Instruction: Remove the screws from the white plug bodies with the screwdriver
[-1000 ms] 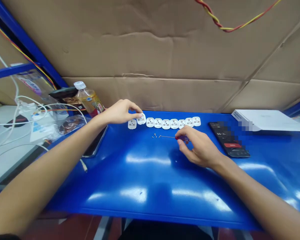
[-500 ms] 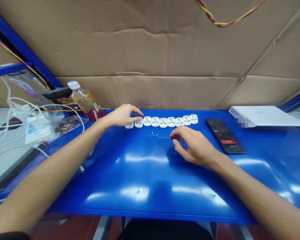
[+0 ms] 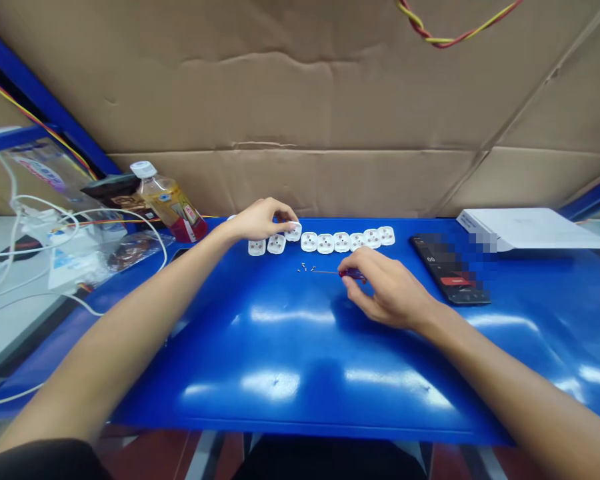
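Observation:
A row of small white square plastic pieces (image 3: 325, 243), with tiny metal parts inside, lies along the back of the blue table. My left hand (image 3: 266, 219) pinches one white plastic piece (image 3: 293, 232) between thumb and fingers, a little above its neighbours. Two more white pieces (image 3: 257, 247) lie left of it, close under the hand. My right hand (image 3: 387, 287) is wrapped around the red handle of a screwdriver (image 3: 344, 273). Its thin shaft points left, and the tip is beside several tiny screws (image 3: 305, 268) on the table.
A dark phone (image 3: 447, 270) and a white box (image 3: 530, 230) lie to the right. A drink bottle (image 3: 173, 207), plastic wrappers and white cables (image 3: 115, 212) crowd the left. Cardboard (image 3: 300, 100) stands behind the blue table (image 3: 300, 373), with a red-yellow wire (image 3: 440, 43) hanging above.
My left hand has moved right and taken hold of a white piece, lifting it slightly out of the row. My right hand with the screwdriver has stayed nearly still.

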The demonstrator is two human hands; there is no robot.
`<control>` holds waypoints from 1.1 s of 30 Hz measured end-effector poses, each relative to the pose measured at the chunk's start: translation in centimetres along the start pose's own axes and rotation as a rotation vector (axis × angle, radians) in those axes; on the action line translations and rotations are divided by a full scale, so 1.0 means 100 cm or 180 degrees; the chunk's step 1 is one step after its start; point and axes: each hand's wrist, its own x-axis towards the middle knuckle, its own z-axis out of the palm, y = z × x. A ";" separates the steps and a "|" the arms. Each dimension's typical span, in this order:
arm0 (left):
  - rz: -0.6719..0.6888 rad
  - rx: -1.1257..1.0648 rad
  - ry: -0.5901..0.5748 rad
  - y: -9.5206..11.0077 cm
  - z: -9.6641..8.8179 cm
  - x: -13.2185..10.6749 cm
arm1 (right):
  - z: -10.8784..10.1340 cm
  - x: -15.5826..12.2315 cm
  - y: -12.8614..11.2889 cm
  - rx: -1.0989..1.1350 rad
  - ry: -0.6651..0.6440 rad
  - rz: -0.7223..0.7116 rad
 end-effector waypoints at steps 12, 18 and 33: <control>0.0000 -0.0377 -0.0526 0.079 0.008 -0.070 | 0.000 0.001 0.000 -0.0100 0.0232 0.0039; 0.0112 -0.0466 -0.0622 0.083 0.024 -0.074 | 0.001 0.000 0.000 -0.0144 0.0245 0.0001; -0.0105 0.0980 -0.0028 -0.005 0.005 -0.053 | 0.000 0.000 -0.001 -0.0169 0.0192 -0.0076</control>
